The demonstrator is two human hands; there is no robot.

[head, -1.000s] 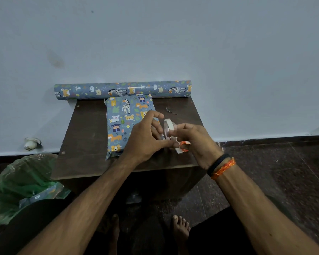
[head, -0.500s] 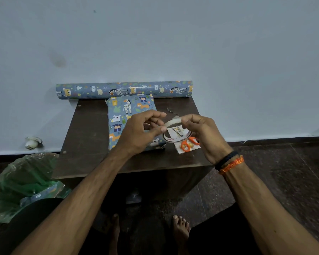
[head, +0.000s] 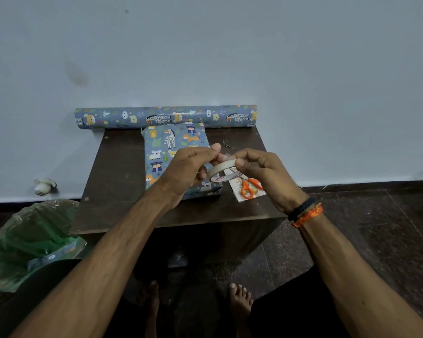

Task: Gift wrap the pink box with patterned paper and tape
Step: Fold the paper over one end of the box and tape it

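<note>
Both hands hold a tape roll (head: 222,170) above a dark tabletop (head: 117,191). The left hand (head: 189,168) pinches the roll's left side; the right hand (head: 263,170) curls over its right. The wrapped box (head: 167,152) lies just behind them on the tabletop. Orange scissors (head: 248,187) lie beside it, and a paper roll (head: 165,117) lies along the wall.

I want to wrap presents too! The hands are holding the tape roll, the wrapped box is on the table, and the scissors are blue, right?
Not quite: the head view shows the scissors have orange handles, not blue. The rest holds: both hands, left and right, hold the tape roll, and the wrapped box lies on the table.
</note>
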